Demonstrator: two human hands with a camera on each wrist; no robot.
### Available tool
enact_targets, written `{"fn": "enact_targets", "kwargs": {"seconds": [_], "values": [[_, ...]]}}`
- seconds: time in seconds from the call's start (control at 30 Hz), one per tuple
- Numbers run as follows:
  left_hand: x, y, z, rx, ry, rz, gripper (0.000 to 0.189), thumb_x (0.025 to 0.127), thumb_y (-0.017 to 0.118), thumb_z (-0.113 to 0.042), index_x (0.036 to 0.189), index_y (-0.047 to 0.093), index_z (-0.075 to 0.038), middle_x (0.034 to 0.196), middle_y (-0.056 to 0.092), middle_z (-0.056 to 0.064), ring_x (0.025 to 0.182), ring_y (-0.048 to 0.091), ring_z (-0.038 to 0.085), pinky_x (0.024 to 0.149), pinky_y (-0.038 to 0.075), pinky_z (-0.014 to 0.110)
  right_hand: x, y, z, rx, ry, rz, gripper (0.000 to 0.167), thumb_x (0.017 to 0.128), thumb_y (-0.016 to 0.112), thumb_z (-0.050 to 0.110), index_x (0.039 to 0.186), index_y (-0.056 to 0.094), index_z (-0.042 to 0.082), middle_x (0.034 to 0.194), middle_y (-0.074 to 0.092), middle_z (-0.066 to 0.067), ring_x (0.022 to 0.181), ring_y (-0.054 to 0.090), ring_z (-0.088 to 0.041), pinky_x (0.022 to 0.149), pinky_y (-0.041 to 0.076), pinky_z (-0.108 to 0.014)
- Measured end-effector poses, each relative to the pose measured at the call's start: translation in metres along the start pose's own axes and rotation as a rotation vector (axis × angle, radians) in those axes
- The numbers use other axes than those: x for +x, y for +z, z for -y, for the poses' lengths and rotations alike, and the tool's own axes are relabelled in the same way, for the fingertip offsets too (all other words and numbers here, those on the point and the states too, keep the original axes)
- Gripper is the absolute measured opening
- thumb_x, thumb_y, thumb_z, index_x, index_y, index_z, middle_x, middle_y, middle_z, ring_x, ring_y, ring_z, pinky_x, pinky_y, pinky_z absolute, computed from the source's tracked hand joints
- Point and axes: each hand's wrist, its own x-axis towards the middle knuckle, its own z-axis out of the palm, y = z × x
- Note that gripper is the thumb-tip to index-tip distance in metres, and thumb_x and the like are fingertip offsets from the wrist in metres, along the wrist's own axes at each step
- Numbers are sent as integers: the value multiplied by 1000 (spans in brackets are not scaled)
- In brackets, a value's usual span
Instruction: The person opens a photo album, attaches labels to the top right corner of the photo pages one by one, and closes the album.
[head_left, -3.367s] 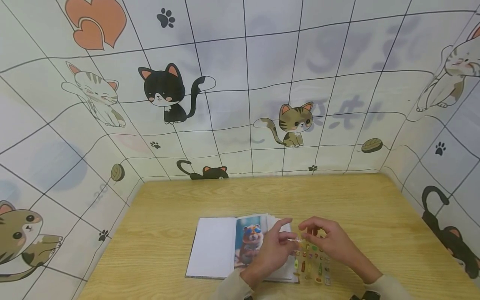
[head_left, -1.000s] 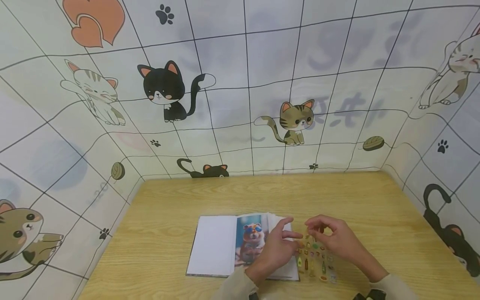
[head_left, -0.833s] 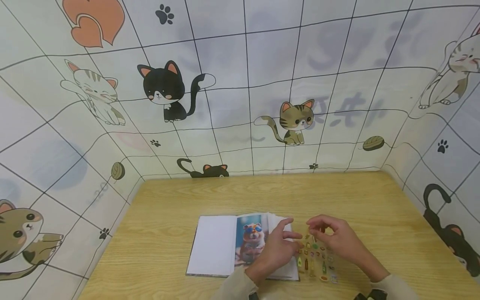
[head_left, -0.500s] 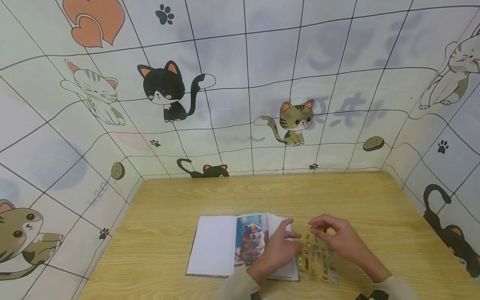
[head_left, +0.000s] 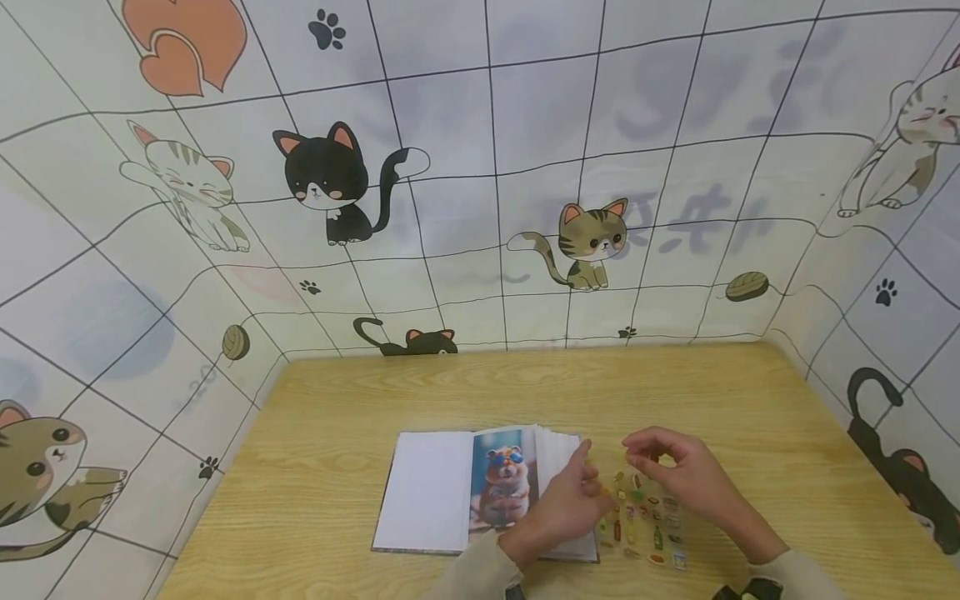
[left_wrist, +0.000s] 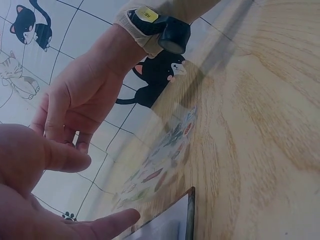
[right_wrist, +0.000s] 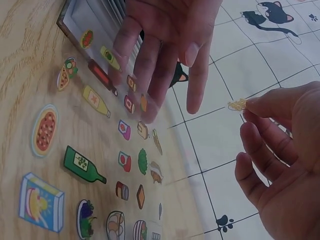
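Note:
A clear sheet of food stickers lies at the right edge of an open photo album. My right hand is raised past the sheet's far end. Between its thumb and index finger it pinches a small yellowish sticker, best seen in the right wrist view. My left hand reaches over the album's right page to the sheet's left side. In the right wrist view its loosely extended fingers show behind the transparent sheet, touching or very near it. Its thumb stands apart.
The album shows a picture of a bear-like animal in sunglasses beside a blank white left page. Under everything is a wooden table. Cat-patterned curtains enclose it at the back and both sides.
My right hand has moved slightly right and away with its pinch kept. The sticker sheet has shifted a little right. My left hand's fingers have changed position at the sheet's edge.

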Motion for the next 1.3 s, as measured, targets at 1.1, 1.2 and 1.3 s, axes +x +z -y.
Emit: {"fn": "enact_targets", "kwargs": {"seconds": [1.1, 1.2, 1.3], "values": [[-31, -55, 2, 204, 395, -32, 33, 99, 59, -21, 131, 61, -15, 134, 63, 1, 127, 55, 15, 104, 46, 33, 11, 4, -3, 47, 105, 34, 15, 91, 69, 5, 106, 70, 8, 97, 71, -10, 84, 65, -6, 69, 54, -24], [-37, -66, 8, 360, 482, -85, 30, 99, 59, -17, 128, 63, -13, 130, 64, 1, 125, 57, 15, 103, 47, 34, 14, 7, -4, 58, 104, 48, 15, 90, 69, 5, 106, 70, 5, 97, 71, -13, 83, 65, -6, 70, 55, -24], [-43, -76, 15, 459, 524, -93, 31, 96, 60, -12, 127, 62, -6, 133, 63, 9, 127, 56, 20, 105, 46, 37, 17, 12, -6, 68, 84, 60, 15, 89, 70, 4, 105, 70, 4, 96, 71, -14, 82, 65, -6, 70, 55, -24]]}}
